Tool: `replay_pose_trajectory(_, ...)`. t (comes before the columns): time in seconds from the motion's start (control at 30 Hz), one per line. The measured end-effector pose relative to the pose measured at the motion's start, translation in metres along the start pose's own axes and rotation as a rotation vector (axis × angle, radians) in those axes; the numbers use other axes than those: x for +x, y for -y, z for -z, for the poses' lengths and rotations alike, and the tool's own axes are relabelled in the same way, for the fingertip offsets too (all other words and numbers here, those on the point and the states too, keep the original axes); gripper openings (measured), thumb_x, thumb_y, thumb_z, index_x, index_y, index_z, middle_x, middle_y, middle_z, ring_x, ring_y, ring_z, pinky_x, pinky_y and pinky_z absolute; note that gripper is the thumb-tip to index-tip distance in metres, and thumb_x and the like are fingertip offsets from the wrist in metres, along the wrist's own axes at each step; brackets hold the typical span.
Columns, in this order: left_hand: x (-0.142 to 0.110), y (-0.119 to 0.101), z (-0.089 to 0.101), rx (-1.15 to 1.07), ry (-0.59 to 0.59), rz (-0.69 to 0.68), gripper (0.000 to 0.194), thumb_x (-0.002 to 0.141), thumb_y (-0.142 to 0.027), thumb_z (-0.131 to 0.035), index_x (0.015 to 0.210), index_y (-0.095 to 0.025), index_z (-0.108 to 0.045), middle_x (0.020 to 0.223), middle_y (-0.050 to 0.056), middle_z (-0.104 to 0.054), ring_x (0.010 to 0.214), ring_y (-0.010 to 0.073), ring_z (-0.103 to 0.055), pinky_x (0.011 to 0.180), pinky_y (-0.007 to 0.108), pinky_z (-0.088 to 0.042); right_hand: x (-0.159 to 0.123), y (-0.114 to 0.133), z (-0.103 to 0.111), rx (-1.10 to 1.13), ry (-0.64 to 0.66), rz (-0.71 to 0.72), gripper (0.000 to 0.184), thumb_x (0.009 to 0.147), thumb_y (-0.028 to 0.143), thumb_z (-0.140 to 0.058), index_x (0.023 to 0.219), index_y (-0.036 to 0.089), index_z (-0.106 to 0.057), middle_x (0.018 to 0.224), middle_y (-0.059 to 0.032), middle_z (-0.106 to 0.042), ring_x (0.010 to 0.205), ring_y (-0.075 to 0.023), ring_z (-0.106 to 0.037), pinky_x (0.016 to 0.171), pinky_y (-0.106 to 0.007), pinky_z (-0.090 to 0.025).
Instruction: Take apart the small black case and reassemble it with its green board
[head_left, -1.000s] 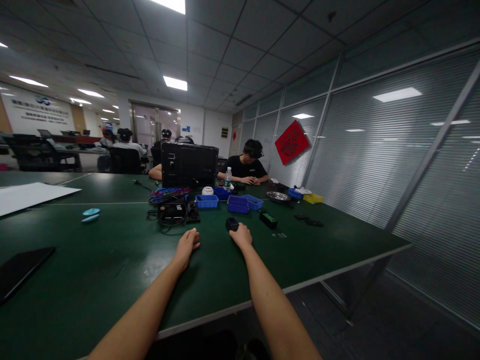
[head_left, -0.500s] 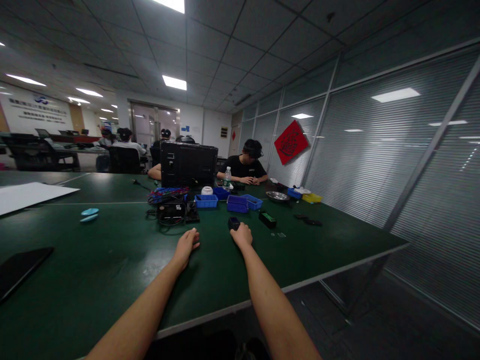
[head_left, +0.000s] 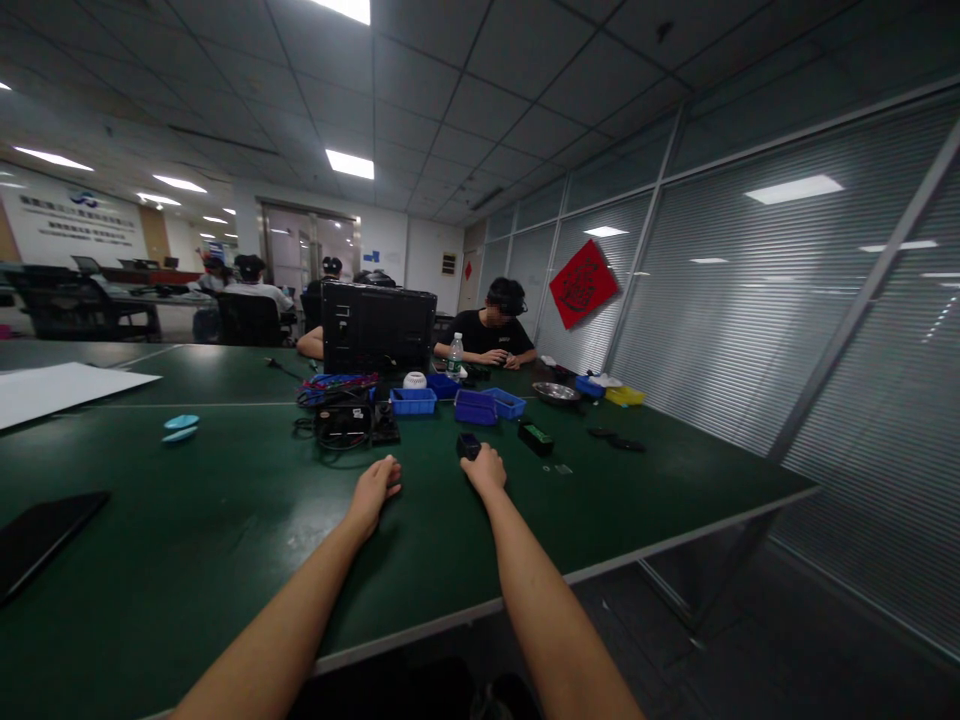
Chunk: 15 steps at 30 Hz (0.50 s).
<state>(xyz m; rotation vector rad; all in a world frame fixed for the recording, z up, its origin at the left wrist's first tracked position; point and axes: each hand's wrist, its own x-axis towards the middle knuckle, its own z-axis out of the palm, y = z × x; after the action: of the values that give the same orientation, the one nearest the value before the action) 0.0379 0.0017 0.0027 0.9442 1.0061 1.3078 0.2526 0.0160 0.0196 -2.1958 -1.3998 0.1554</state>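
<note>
My right hand (head_left: 487, 468) is closed around a small black box-shaped thing (head_left: 469, 444) with a dark glossy face. That thing stands on the green table (head_left: 435, 560), partly hidden by my fingers. To its left, my left hand (head_left: 376, 490) rests on its side on the tabletop, fingers stretched and slightly curved, holding nothing. A black box with a green top (head_left: 535, 437) lies to the right of my right hand. Near that box are a small clear piece (head_left: 563, 469) and a tiny ring (head_left: 546, 468).
Blue bins (head_left: 475, 407), a power supply with cables (head_left: 343, 426), a white ball (head_left: 414, 381) and a water bottle (head_left: 455, 355) line up ahead. Behind them stands a monitor (head_left: 379, 328). A metal bowl (head_left: 556, 393) sits right. A person (head_left: 487, 330) sits across the table.
</note>
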Motion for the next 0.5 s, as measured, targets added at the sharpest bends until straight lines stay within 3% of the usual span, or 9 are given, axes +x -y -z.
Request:
replay_pose_trajectory(0.2, 0.002, 0.003, 0.001, 0.006, 0.017, -0.023, 0.042, 0.067, -0.048, -0.06, 0.089, -0.011, -0.06, 0.097, 0.014, -0.061, 0.086, 0.0182, -0.058, 0.074, 0.033, -0.048, 0.0, 0.002, 0.002, 0.047, -0.028, -0.032, 0.049, 0.07, 0.039, -0.053, 0.113, 0.017, -0.048, 0.11, -0.0144, -0.052, 0.101, -0.0263, -0.049, 0.074, -0.034, -0.041)
replay_pose_trajectory(0.3, 0.002, 0.002, 0.0, 0.006, 0.018, -0.016, 0.043, 0.067, -0.049, -0.06, 0.088, -0.011, -0.06, 0.096, 0.013, -0.061, 0.084, 0.0172, -0.058, 0.074, 0.032, -0.048, -0.002, 0.003, 0.01, 0.214, -0.331, 0.012, 0.051, 0.073, 0.039, -0.05, 0.117, 0.014, -0.045, 0.109, -0.0151, -0.052, 0.104, -0.0271, -0.046, 0.081, -0.036, -0.039)
replay_pose_trajectory(0.4, 0.003, 0.003, 0.0, 0.009, 0.014, -0.012, 0.042, 0.068, -0.048, -0.059, 0.088, -0.011, -0.06, 0.095, 0.012, -0.061, 0.083, 0.0162, -0.058, 0.073, 0.031, -0.048, -0.003, 0.004, 0.016, 0.472, -0.633, 0.154, 0.055, 0.075, 0.042, -0.048, 0.12, 0.011, -0.042, 0.11, -0.0155, -0.05, 0.107, -0.0262, -0.044, 0.088, -0.037, -0.035)
replay_pose_trajectory(0.43, 0.003, 0.003, 0.0, 0.009, 0.014, -0.014, 0.042, 0.068, -0.048, -0.059, 0.088, -0.011, -0.06, 0.095, 0.012, -0.061, 0.082, 0.0159, -0.058, 0.073, 0.031, -0.048, -0.003, 0.005, 0.016, 0.57, -0.642, 0.198, 0.054, 0.075, 0.043, -0.047, 0.119, 0.012, -0.044, 0.11, -0.0149, -0.05, 0.105, -0.0252, -0.045, 0.087, -0.036, -0.036)
replay_pose_trajectory(0.5, 0.003, 0.004, 0.0, 0.007, 0.017, -0.019, 0.041, 0.068, -0.047, -0.059, 0.088, -0.012, -0.06, 0.095, 0.011, -0.061, 0.082, 0.0153, -0.058, 0.072, 0.03, -0.048, -0.003, 0.008, 0.01, 0.795, -0.493, 0.253, 0.049, 0.076, 0.046, -0.048, 0.113, 0.014, -0.048, 0.103, -0.012, -0.054, 0.093, -0.0221, -0.052, 0.077, -0.033, -0.043)
